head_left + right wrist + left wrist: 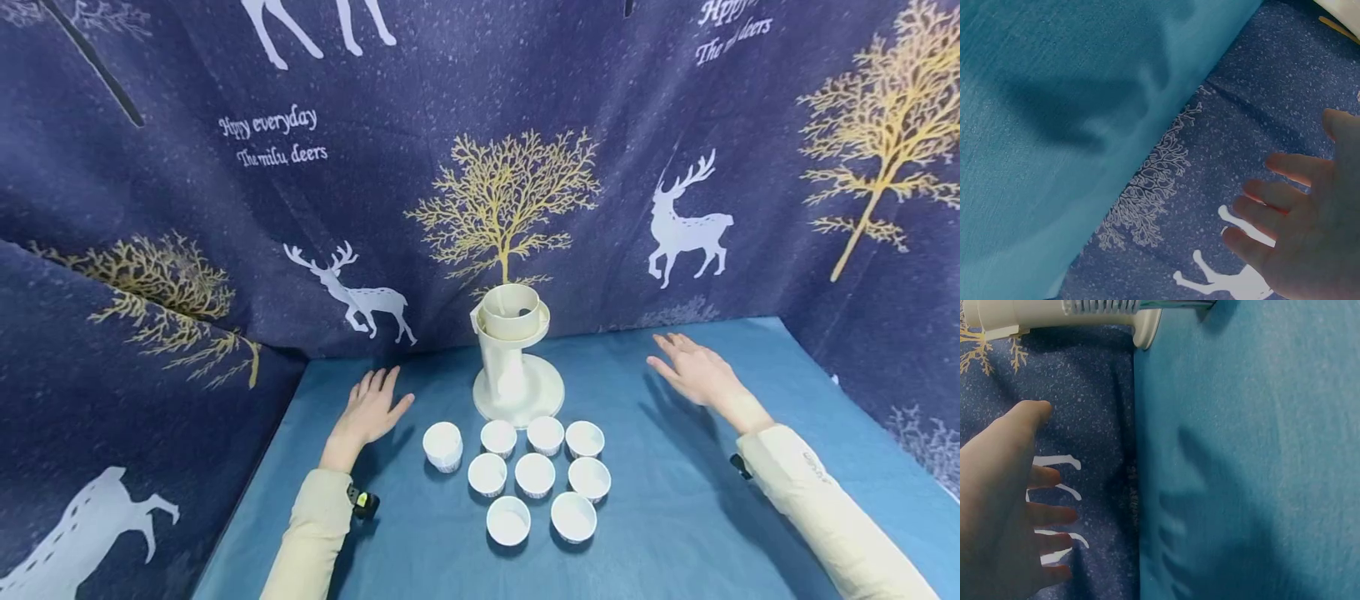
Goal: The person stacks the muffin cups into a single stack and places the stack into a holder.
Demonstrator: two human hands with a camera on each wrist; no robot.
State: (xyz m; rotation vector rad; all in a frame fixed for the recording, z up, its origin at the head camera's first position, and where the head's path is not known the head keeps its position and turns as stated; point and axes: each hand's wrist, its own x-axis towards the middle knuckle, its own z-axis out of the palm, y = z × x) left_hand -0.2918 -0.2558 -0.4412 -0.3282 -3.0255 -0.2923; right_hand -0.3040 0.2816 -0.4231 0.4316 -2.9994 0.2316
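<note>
Left hand (366, 414) at left, right hand (701, 375) at right: fingers extended, both empty, above blue table (675, 525). White cups (535, 475) grouped mid-table, just near of cream stand (504, 367).

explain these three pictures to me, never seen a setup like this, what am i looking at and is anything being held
There is no machine arm here: these are a person's own left hand and right hand. The wide picture is taken from the person's head, looking forward and down. The other two are taken from the wrists, one per hand, which is why the scene looks turned there. On the blue cloth stand eight small white cups; to their left is a taller white cup, perhaps a stack. Just behind them is a cream-coloured stand, and at the back hangs a patterned backdrop. Neither hand holds anything: both are open, one on each side of the cups.
</note>
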